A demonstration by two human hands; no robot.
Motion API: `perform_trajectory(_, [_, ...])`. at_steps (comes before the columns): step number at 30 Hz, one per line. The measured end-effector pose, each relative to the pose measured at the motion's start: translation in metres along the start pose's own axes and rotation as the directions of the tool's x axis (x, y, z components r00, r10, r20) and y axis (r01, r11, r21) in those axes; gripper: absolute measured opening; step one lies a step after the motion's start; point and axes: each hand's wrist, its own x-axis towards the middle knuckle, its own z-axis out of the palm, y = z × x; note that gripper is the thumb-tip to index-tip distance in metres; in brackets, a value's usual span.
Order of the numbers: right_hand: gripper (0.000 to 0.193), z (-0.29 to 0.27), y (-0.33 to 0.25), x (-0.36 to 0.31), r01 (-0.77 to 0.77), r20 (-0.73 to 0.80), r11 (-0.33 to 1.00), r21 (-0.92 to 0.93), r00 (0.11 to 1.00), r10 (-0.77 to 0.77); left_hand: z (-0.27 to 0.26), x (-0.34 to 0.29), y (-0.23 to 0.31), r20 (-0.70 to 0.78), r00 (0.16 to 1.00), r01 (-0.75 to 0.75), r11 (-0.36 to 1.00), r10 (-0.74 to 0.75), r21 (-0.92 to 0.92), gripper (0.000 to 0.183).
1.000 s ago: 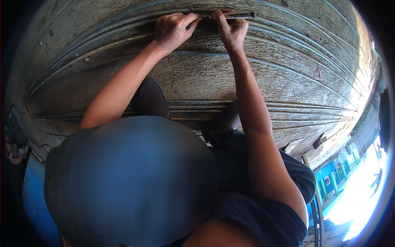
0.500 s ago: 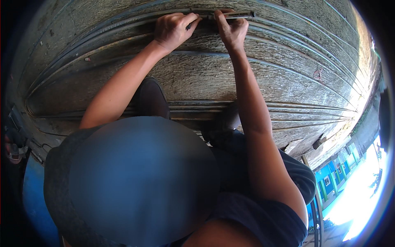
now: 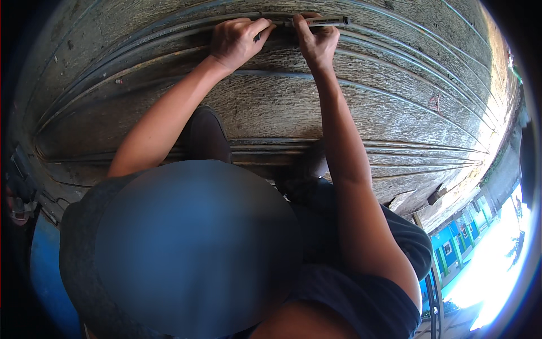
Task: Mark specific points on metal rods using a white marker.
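Both my arms reach forward over a weathered grey wooden surface (image 3: 395, 107) crossed by several thin metal rods (image 3: 395, 62). At the far edge my left hand (image 3: 237, 40) is curled, its fingers pinching one of the rods, with a small dark piece showing at the fingertips. Close to its right, my right hand (image 3: 316, 42) grips a slender dark tool (image 3: 324, 22) that lies along the same rod and sticks out to the right. The two hands almost touch.
My dark shoes (image 3: 206, 135) stand on the wood near a bundle of rods (image 3: 423, 150). A blue drum (image 3: 45, 271) is at lower left. A blue building (image 3: 451, 243) and bright ground lie at lower right.
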Motion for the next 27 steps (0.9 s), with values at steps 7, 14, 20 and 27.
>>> perform_trajectory(7, [0.027,-0.0002,0.0079,0.0016,-0.076,-0.002,0.997,0.020,0.997,0.076,0.0003,-0.0004,-0.0003,0.000,1.000,0.006,1.000,-0.006,-0.008,0.009])
perform_trajectory(14, [0.026,0.0012,0.0065,0.0016,-0.006,-0.024,0.998,0.065,1.000,0.008,0.0001,-0.0008,-0.0001,0.002,1.000,-0.001,1.000,0.001,-0.001,0.009])
perform_trajectory(20, [0.022,-0.0004,0.0052,0.0021,-0.024,-0.006,0.997,0.078,1.000,0.025,0.0001,-0.0005,-0.0006,0.007,1.000,-0.002,1.000,0.002,0.001,0.009])
perform_trajectory(27, [0.024,-0.0066,-0.0015,0.0013,-0.136,0.006,0.869,0.476,0.988,0.151,-0.0029,0.0014,0.0014,0.014,1.000,0.011,0.999,-0.011,-0.031,0.010])
